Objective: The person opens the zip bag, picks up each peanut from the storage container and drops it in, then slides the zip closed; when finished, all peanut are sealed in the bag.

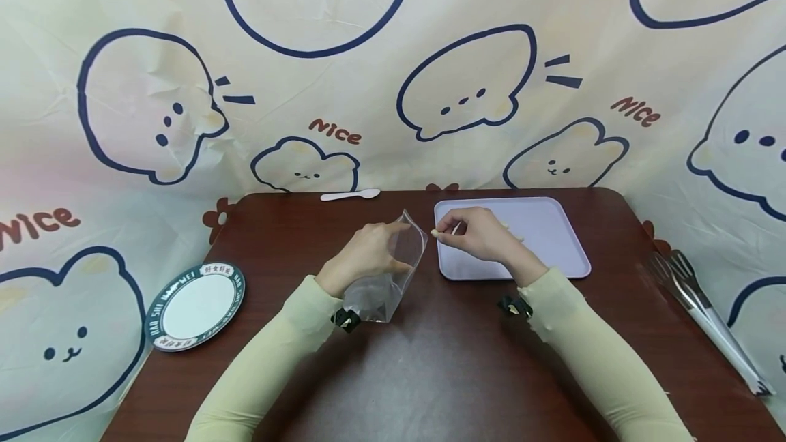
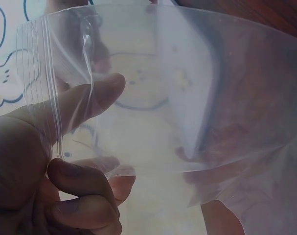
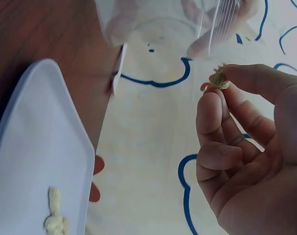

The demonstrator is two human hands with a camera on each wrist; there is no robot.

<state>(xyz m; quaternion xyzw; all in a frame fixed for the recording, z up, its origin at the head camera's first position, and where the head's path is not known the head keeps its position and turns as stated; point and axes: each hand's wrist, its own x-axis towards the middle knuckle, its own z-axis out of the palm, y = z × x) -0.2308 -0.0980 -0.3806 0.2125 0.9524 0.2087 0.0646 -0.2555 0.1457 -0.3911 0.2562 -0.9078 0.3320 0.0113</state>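
Observation:
My left hand [image 1: 362, 254] grips a clear zip bag [image 1: 376, 297] by its mouth and spreads it apart. In the left wrist view the bag's ridged zip strip [image 2: 49, 98] runs past the thumb and fingers. Just right of the bag's mouth, my right hand [image 1: 480, 232] pinches a small, pale beige, rough-surfaced piece [image 3: 219, 80] between thumb and index finger. Its exact kind cannot be made out. Behind this hand lies a white tray [image 1: 543, 213], where similar pale pieces [image 3: 56, 215] rest, partly hidden by the hand in the head view.
A white plastic spoon [image 1: 350, 195] lies at the table's back edge. On the left edge sits a green-rimmed plate [image 1: 161, 316]. Metal tongs [image 1: 712, 319] lie along the right edge. A printed cloth [image 1: 381, 101] hangs behind the brown table [image 1: 448, 374].

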